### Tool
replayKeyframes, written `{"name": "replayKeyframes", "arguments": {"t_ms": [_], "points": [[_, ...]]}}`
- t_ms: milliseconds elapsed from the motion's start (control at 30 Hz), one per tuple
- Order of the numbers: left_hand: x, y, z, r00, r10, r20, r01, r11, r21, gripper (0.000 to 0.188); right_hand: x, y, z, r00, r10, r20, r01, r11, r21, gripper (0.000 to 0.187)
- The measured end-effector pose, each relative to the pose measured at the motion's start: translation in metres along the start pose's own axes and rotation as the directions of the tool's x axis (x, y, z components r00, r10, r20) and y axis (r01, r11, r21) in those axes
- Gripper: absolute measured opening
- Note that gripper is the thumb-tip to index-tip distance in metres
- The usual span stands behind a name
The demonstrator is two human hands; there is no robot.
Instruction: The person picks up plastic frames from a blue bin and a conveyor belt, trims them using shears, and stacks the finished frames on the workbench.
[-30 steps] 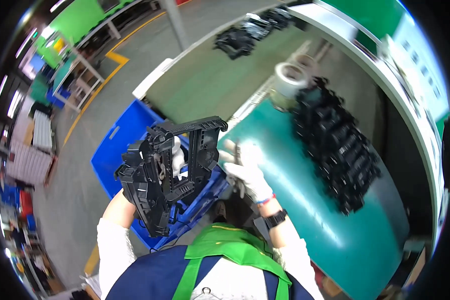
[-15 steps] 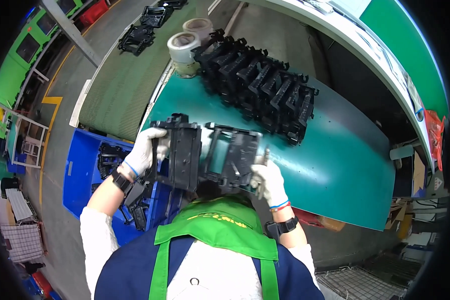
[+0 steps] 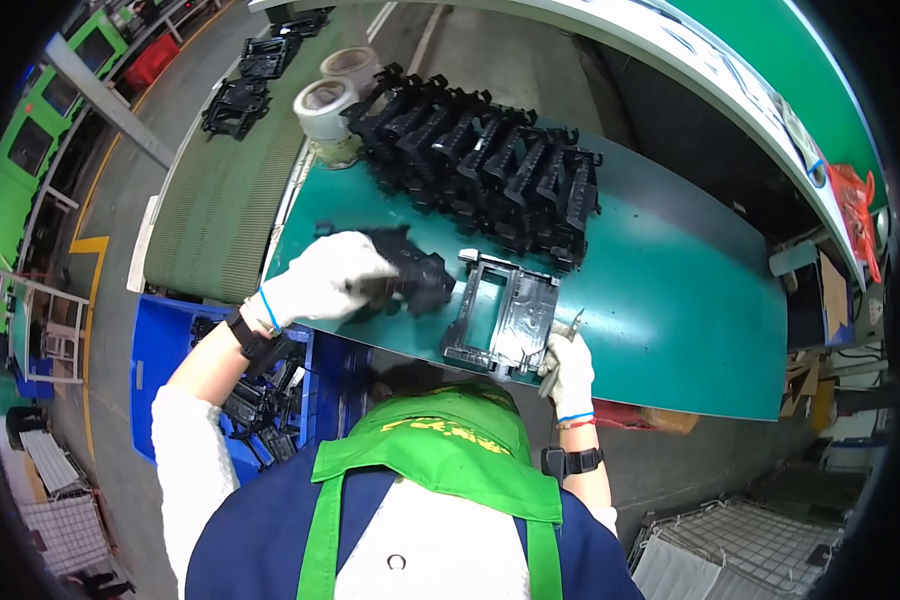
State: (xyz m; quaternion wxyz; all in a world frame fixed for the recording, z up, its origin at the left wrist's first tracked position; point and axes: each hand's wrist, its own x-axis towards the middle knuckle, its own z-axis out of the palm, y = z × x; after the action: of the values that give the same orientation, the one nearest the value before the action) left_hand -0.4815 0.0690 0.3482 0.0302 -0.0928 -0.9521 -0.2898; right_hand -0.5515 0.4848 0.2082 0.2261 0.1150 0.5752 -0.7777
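My left hand (image 3: pixel 338 277), in a white glove, is closed on a black plastic frame (image 3: pixel 420 275) that is smeared by motion over the left part of the green tabletop. A second black plastic frame (image 3: pixel 530 310), with a rectangular opening, lies near the front edge of the table. Beside its right lower corner is my gloved right hand (image 3: pixel 570 372), fingers curled round a slim grey pointed tool (image 3: pixel 576 324) whose tip points up. The fingers seem to touch that frame; the tool's exact kind I cannot make out.
A row of several black frames (image 3: pixel 480 160) stands across the back of the green table (image 3: pixel 670 300). Tape rolls (image 3: pixel 325 110) are stacked at its left corner. Left lies a conveyor belt (image 3: pixel 220 215) carrying more frames. Below it, a blue bin (image 3: pixel 155 390) contains black parts.
The two frames, held up side by side before, are now apart. The left hand has swung its frame forward over the table; the other frame has come down to the right, with the right hand.
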Motion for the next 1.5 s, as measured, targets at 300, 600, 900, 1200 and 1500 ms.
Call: {"name": "replayKeyframes", "arguments": {"t_ms": [300,600,900,1200,1500], "points": [[-0.031,-0.065,0.0,0.895,0.355,0.27,-0.435,0.562,0.704,0.063,-0.002,0.008,0.017,1.0,-0.002,-0.017,0.003,0.999,0.047,0.039],[-0.05,-0.061,0.056,0.767,-0.612,-0.194,0.551,0.783,-0.289,0.067,-0.075,0.021,0.022,0.966,0.094,-0.242,0.015,0.91,0.414,0.046],[-0.016,-0.052,0.039,0.87,-0.33,-0.365,0.41,0.897,0.164,0.072,-0.107,-0.018,0.007,0.952,0.287,0.106,-0.224,0.889,-0.399,0.037],[0.027,0.042,0.133,0.981,-0.187,0.047,0.193,0.944,-0.267,0.069,-0.015,-0.115,0.005,0.753,-0.14,0.643,0.503,-0.508,-0.699,0.042],[0.044,0.025,0.174,0.93,-0.353,0.099,0.366,0.871,-0.327,0.07,0.04,-0.137,0.016,0.581,0.205,0.788,0.692,-0.634,-0.345,0.033]]}}
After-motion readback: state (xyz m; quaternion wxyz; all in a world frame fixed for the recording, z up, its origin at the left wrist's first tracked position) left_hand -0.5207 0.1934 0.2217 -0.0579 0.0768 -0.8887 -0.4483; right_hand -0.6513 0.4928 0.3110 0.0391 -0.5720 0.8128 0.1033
